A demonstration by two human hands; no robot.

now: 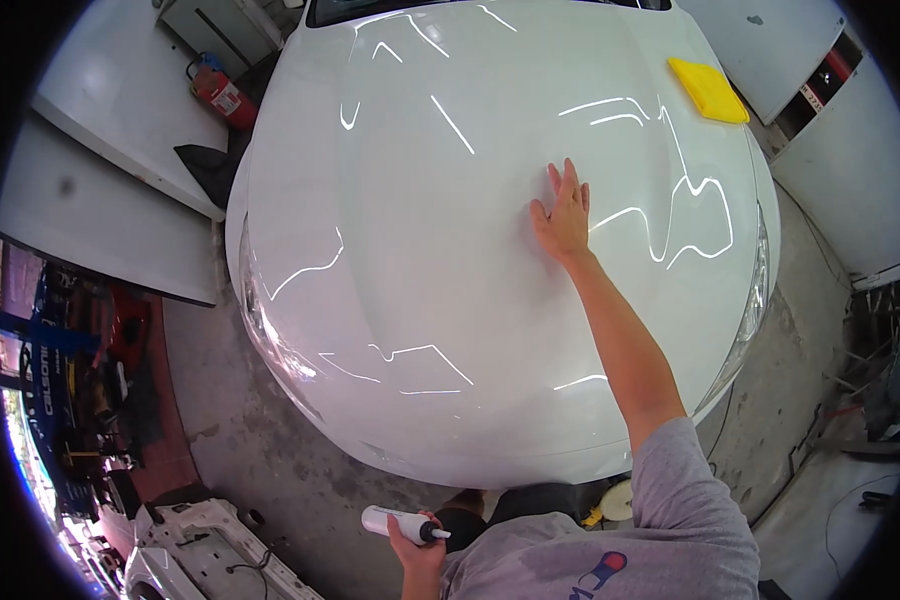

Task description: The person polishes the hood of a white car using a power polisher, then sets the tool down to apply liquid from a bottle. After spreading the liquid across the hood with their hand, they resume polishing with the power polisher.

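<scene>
My right hand (566, 218) reaches out over the glossy white car hood (450, 270), its fingers spread and nothing held in them. Its fingertips are right at the painted surface, just right of the hood's middle. Low in the view, close to my body, my left hand (414, 548) is wrapped round a white squeeze bottle (378, 519). The bottle lies tilted on its side, its black cap and pale nozzle pointing right. A folded yellow cloth (710, 92) rests on the hood's far right edge.
A round pale pad with a yellow part (618, 502) shows beside my right hip. Loose white car panels (210, 545) lie at lower left. A red fire extinguisher (222, 97) stands at upper left. Cables and metal parts (875, 400) are along the right.
</scene>
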